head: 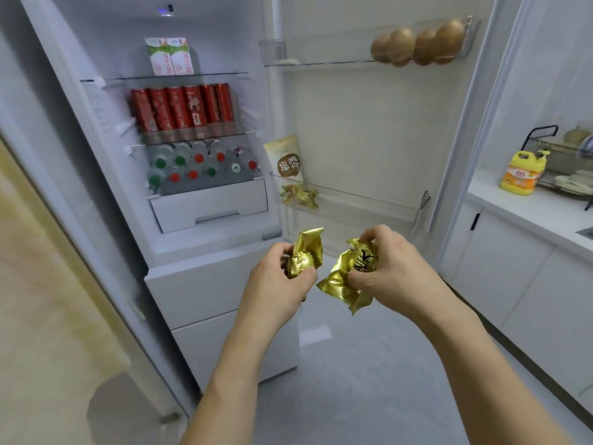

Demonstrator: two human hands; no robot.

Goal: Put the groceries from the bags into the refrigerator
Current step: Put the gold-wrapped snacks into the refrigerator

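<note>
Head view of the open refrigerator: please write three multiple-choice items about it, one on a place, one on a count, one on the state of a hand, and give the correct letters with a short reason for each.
1. Where do the brown eggs sit?
A. top door shelf
B. bottom drawer
C. counter

2. How many milk cartons stand on the top inside shelf?
A. one
B. two
C. five

3. What is the right hand doing?
A. hanging free
B. pressing the door
C. gripping a gold packet

Key: 1 A, the eggs lie in the upper door shelf. 2 B, two cartons stand side by side. 3 C, its fingers curl round the crumpled packet; the left hand holds another gold packet.
</note>
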